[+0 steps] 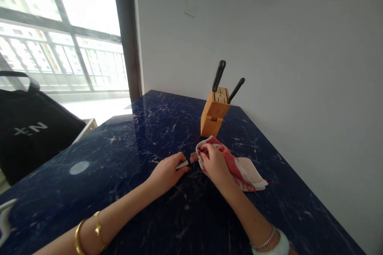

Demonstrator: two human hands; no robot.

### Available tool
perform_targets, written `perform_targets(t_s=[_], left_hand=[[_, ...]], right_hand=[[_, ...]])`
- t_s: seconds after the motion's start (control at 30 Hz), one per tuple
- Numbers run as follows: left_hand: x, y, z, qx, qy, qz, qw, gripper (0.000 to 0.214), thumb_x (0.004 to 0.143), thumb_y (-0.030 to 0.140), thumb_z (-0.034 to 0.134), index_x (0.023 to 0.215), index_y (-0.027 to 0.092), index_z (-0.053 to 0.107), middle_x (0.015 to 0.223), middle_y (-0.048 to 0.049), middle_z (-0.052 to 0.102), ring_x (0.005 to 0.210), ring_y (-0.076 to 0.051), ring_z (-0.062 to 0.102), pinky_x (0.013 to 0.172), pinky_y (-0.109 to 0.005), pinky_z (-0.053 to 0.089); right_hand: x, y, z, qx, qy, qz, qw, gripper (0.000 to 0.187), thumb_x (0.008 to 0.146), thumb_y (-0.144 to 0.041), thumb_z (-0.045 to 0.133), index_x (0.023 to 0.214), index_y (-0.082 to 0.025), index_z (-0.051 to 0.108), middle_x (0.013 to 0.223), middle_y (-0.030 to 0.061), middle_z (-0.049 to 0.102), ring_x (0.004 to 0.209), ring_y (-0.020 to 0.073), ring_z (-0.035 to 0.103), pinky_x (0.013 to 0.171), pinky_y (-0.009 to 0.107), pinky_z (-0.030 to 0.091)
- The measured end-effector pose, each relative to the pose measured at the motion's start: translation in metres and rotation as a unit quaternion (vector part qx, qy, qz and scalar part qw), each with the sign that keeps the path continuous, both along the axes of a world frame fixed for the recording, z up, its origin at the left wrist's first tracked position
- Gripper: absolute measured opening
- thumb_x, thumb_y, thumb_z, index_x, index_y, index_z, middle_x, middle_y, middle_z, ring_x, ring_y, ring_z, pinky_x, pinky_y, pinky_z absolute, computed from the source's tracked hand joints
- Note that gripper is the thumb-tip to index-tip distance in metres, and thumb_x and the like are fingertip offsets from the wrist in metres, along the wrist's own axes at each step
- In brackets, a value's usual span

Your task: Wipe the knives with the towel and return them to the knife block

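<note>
My left hand (171, 169) is closed around the white handle of a small knife (183, 164) with a black collar. Its short blade points right, toward the cloth, and is partly hidden. In my right hand (214, 163) is a red and white cloth (236, 167), pinched at its left end beside the blade. I cannot tell whether cloth and blade touch. The rest of the cloth lies crumpled on the dark blue marbled table. Just beyond the cloth stands a wooden knife block (213, 117), with two black-handled knives (219, 75) in its slots.
The blue marbled table (161, 115) runs along a grey wall (269, 48) on the right. A black bag (38, 131) is at the left, before a bright window. A pale round spot (79, 167) marks the tabletop. A white object (5, 221) is cut off at the left edge.
</note>
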State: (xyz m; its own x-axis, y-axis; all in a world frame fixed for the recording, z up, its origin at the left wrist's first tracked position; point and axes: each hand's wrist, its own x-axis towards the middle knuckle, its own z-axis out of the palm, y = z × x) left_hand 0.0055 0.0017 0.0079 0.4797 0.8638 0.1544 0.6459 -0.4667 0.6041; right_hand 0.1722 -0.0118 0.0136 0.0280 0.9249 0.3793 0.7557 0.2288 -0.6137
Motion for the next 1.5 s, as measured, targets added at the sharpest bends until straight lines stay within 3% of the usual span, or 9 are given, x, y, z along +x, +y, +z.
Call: perform_targets(t_s=[0.2,0.33,0.53,0.7,0.93,1.2,1.4,1.5], left_hand=[[0.000,-0.001,0.001,0.002,-0.013,-0.009,1.000,0.009,0.078,0.030,0.052,0.083,0.022,0.054,0.080,0.0012,0.061,0.075,-0.016,0.057,0.064,-0.023,0.037],[0.000,-0.003,0.002,-0.004,-0.003,-0.005,1.000,0.009,0.078,0.030,0.053,0.082,0.022,0.054,0.080,0.0010,0.061,0.076,-0.017,0.057,0.063,-0.023,0.037],[-0.001,-0.004,-0.001,0.025,-0.012,-0.007,1.000,0.012,0.079,0.031,0.051,0.087,0.023,0.055,0.087,-0.0001,0.060,0.079,-0.017,0.056,0.070,-0.025,0.040],[-0.001,-0.004,-0.001,0.031,-0.008,-0.012,0.999,0.012,0.080,0.031,0.051,0.088,0.023,0.054,0.086,0.0002,0.059,0.078,-0.017,0.056,0.068,-0.025,0.040],[0.000,-0.005,-0.001,0.022,-0.023,-0.013,0.999,0.013,0.080,0.030,0.050,0.090,0.023,0.055,0.090,-0.0007,0.059,0.083,-0.017,0.056,0.073,-0.026,0.040],[0.000,-0.006,0.002,0.042,-0.043,-0.016,0.998,0.014,0.083,0.032,0.048,0.093,0.023,0.054,0.088,-0.0003,0.059,0.081,-0.017,0.056,0.070,-0.026,0.040],[0.000,-0.005,0.000,0.036,-0.047,-0.030,0.998,0.011,0.082,0.030,0.048,0.089,0.022,0.053,0.087,-0.0007,0.058,0.082,-0.017,0.055,0.071,-0.025,0.040],[0.000,-0.006,0.000,0.030,-0.041,-0.040,0.998,0.013,0.084,0.031,0.046,0.089,0.021,0.053,0.085,-0.0007,0.058,0.080,-0.016,0.055,0.070,-0.025,0.040]], right_hand=[[-0.007,-0.006,-0.001,0.032,-0.013,0.077,0.996,0.020,0.078,-0.008,0.043,0.090,-0.018,0.054,0.092,0.0055,0.060,0.090,0.0165,0.055,0.082,0.031,0.041],[-0.003,-0.004,0.000,0.017,-0.004,0.026,1.000,0.018,0.077,-0.010,0.045,0.090,-0.018,0.055,0.088,0.0060,0.061,0.085,0.0179,0.056,0.081,0.034,0.041],[-0.006,-0.006,0.000,0.015,0.027,0.067,0.997,0.017,0.078,-0.010,0.045,0.087,-0.019,0.055,0.086,0.0037,0.062,0.084,0.0161,0.057,0.077,0.029,0.042],[-0.001,-0.002,0.000,0.012,0.045,0.009,0.999,0.016,0.077,-0.010,0.046,0.087,-0.018,0.055,0.087,0.0049,0.063,0.083,0.0173,0.057,0.078,0.032,0.042],[-0.011,-0.011,0.003,0.039,0.025,0.082,0.996,0.022,0.077,-0.007,0.044,0.090,-0.020,0.056,0.091,0.0039,0.062,0.087,0.0156,0.057,0.079,0.029,0.043],[0.001,-0.009,0.009,0.045,0.048,-0.004,0.998,0.017,0.079,-0.012,0.044,0.091,-0.018,0.055,0.092,0.0066,0.062,0.087,0.0175,0.057,0.077,0.031,0.044],[-0.006,-0.012,0.009,0.037,0.031,0.080,0.996,0.019,0.078,-0.010,0.043,0.090,-0.020,0.055,0.090,0.0035,0.062,0.087,0.0152,0.057,0.079,0.028,0.043],[0.002,-0.009,0.011,0.019,0.043,0.021,0.999,0.016,0.080,-0.012,0.043,0.089,-0.019,0.054,0.086,0.0033,0.062,0.081,0.0155,0.058,0.075,0.029,0.044]])
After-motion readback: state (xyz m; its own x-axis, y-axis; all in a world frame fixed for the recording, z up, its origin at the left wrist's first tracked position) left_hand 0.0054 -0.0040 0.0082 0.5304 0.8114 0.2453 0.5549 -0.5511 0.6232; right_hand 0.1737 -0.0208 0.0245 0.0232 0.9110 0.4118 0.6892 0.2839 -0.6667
